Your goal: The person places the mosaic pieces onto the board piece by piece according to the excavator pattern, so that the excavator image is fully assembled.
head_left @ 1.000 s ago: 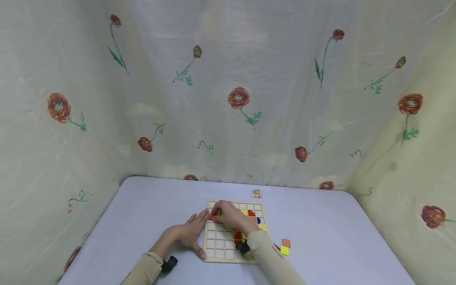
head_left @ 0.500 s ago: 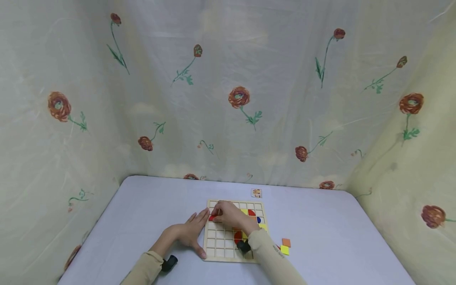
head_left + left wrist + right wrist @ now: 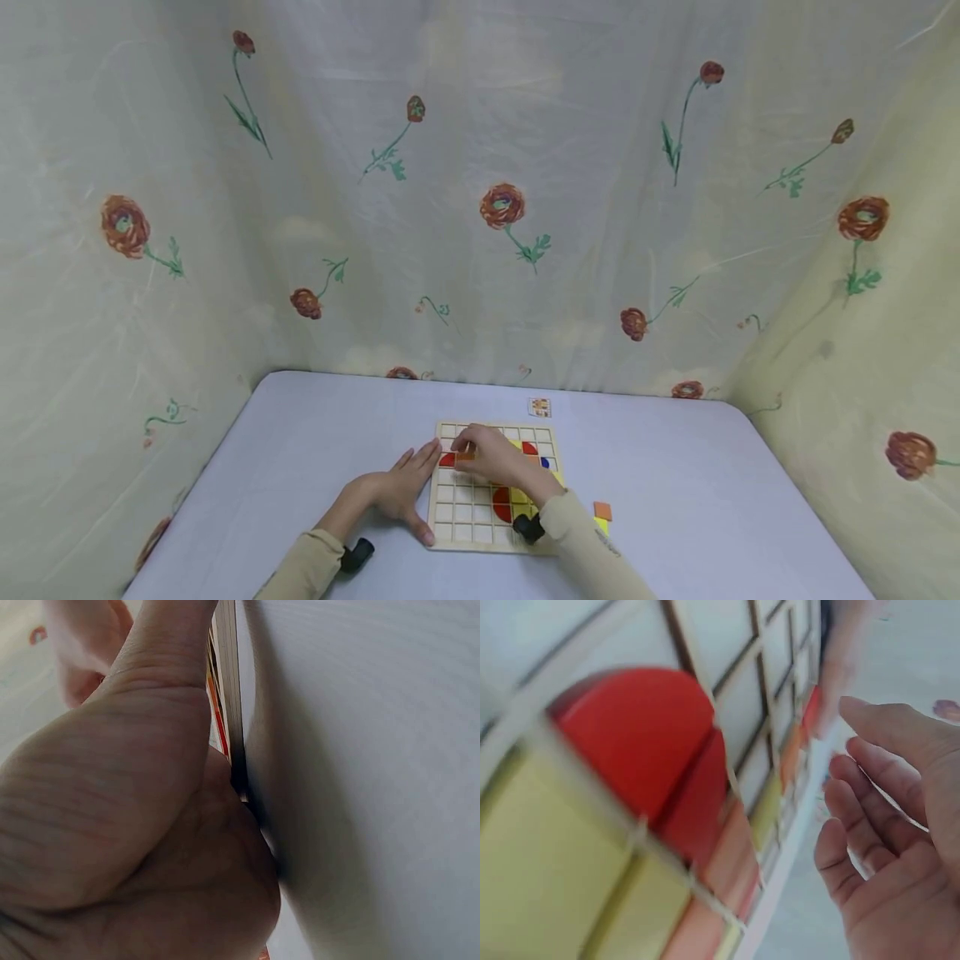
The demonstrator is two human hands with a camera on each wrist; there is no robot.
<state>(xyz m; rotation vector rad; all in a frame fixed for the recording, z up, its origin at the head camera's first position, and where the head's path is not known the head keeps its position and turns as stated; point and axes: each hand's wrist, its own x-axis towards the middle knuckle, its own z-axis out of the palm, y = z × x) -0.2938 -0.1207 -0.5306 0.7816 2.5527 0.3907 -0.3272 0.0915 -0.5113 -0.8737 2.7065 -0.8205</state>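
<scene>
A wooden grid board (image 3: 432, 508) lies on the white table, with coloured tiles set in part of its cells. My left hand (image 3: 397, 492) rests at the board's left side, fingers spread, fingertips and thumb along its edge. Over the upper left cells is my right hand (image 3: 491, 458), its fingers loosely bent with nothing between them in the right wrist view. Just left of its fingertips sits a red quarter-circle tile (image 3: 447, 460), beside an orange tile (image 3: 465, 457). Larger in the right wrist view are red rounded tiles (image 3: 641, 735) and a yellow tile (image 3: 555, 847). The right hand and forearm hide several cells.
Right of the board lie an orange square tile (image 3: 603, 511) and a yellow tile (image 3: 602, 525), the latter partly behind the right sleeve. A small patterned card (image 3: 540, 407) lies beyond the board's far edge. A flowered curtain (image 3: 570, 250) surrounds the table.
My right hand has let go of the red quarter-circle tile and shifted a little to the right, uncovering the orange tile. The left hand has stayed in place.
</scene>
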